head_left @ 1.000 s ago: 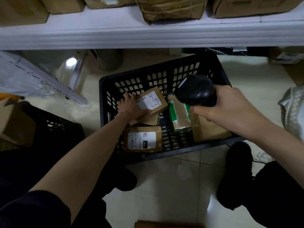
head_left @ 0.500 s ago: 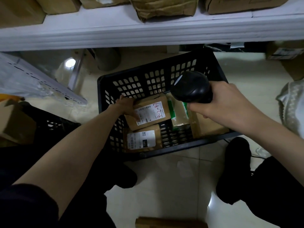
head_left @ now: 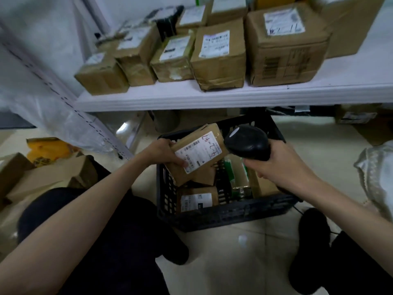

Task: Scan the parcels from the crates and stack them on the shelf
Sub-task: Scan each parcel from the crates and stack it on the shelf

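Above crate, left hand grips parcel label-up, tilted toward scanner clenched in right hand, presumably for reading the barcode.

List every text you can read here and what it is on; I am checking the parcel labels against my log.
"4-2-47", red handwriting seen upside down, my best reading: label of the held parcel in the left hand.
Red handwriting on the big shelf box: too blurred to read.
Printed lines and barcodes on all other labels, including the crate parcel: too small or blurred.
Scanner in the right hand: no text visible.
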